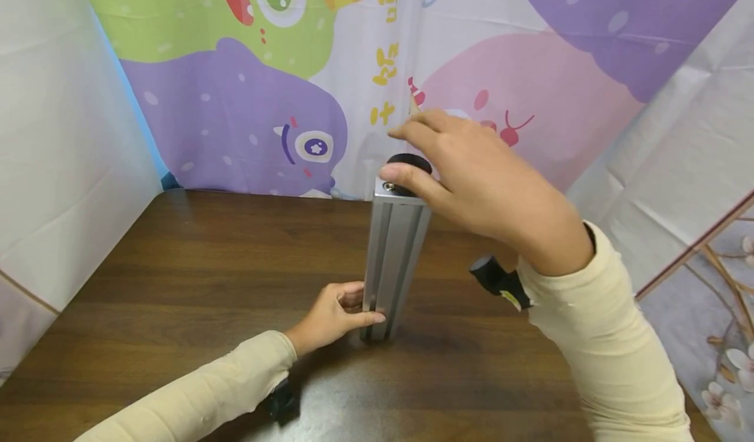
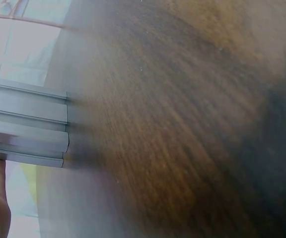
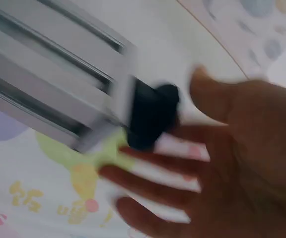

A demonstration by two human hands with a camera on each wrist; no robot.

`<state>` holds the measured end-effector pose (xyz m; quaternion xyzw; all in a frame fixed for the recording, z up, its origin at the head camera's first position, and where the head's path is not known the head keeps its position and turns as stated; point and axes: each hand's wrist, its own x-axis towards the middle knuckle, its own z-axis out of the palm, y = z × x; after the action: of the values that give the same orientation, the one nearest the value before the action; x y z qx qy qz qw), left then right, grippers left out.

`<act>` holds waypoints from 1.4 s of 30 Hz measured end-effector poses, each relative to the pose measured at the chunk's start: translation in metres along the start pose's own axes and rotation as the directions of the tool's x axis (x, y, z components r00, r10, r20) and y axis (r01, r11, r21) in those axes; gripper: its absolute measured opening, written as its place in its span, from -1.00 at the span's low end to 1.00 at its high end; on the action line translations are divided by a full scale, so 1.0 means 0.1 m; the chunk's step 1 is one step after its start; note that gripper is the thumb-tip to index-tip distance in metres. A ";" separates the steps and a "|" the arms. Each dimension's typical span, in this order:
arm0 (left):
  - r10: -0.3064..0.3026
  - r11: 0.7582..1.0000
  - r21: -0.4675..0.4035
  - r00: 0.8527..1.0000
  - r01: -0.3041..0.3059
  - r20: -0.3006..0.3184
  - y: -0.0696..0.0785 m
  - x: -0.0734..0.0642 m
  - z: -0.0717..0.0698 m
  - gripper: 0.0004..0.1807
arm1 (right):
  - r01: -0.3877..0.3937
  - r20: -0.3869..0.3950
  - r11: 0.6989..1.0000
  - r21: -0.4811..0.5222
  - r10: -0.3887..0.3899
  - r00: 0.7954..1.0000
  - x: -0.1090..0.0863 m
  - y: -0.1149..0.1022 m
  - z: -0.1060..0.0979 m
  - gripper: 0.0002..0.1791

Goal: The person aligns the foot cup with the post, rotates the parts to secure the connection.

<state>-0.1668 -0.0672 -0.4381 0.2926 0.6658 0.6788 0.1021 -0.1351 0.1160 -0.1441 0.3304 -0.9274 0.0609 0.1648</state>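
A silver aluminium profile [image 1: 391,258] with long grooves stands upright on the wooden table, leaning slightly in the head view. A metal plate [image 1: 391,192] with a screw caps its top end, and a black round knob-like piece [image 3: 153,111] sticks out of it. My left hand [image 1: 331,312] grips the profile near its bottom, thumb across the front face. Up at the top, my right hand [image 1: 480,173] hovers around the black piece with its fingers spread and fairly straight. In the right wrist view its fingers [image 3: 153,186] pass beside the black piece; contact is too blurred to tell.
The brown wooden table [image 1: 194,272] reaches back to a cartoon-printed curtain [image 1: 235,114]. White fabric walls [image 1: 47,134] rise at both sides. Each wrist wears a black camera mount [image 1: 501,281] over a cream sleeve.
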 end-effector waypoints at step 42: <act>-0.139 0.977 0.161 0.990 0.140 -0.019 0.11 0.01 0.01 -0.22 | 0.197 0.026 0.975 0.102 -0.200 0.979 0.00 0.21 0.01 -0.64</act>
<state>-0.1649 -0.0670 -0.4273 0.2497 0.7380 0.6148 0.1227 -0.1489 0.1322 -0.1449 0.4302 -0.8884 0.0840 0.1368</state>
